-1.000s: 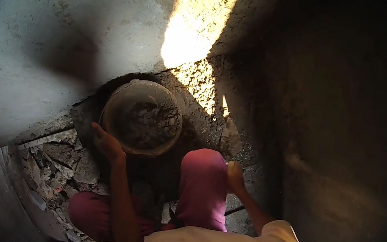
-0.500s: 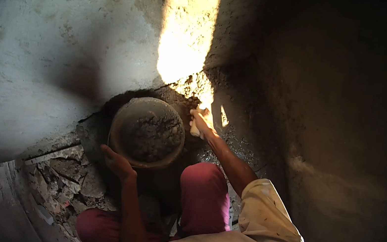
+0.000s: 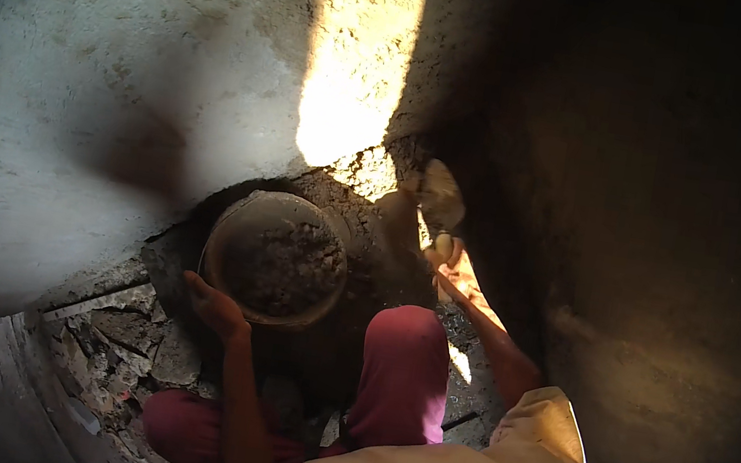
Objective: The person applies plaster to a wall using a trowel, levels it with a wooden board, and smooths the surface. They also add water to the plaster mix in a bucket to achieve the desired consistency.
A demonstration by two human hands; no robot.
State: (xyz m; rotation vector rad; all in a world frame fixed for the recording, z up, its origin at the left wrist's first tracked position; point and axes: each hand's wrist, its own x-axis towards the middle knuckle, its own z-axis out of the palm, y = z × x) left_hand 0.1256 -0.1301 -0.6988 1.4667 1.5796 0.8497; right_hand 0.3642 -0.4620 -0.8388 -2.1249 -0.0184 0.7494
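Note:
A round bucket or deep pan (image 3: 235, 211) with a dusty rim stands between my knees and the wall. Dark, lumpy wet mortar or mud (image 3: 294, 263) lies inside it. My left hand (image 3: 220, 310) is at the near left of its rim, fingers curved against the outside; part of its grip is hidden. To the right of the bucket, my right hand (image 3: 450, 261) is closed around the pale handle of a trowel (image 3: 442, 196). The trowel's blade points away from me, in the dark corner near the wall's foot, slightly blurred.
A pale plastered wall (image 3: 129, 52) rises ahead and left, with a bright sunlit strip (image 3: 357, 67). A dark wall (image 3: 666, 304) closes the right side. Broken rubble (image 3: 118, 347) lies at the lower left, beside a grey curved edge (image 3: 12, 389). My bent knee (image 3: 407, 362) is close to the bucket.
My right hand has moved right with the trowel, away from the bucket, and the blade now shows. My left hand stays at the bucket, which sits slightly further left in view.

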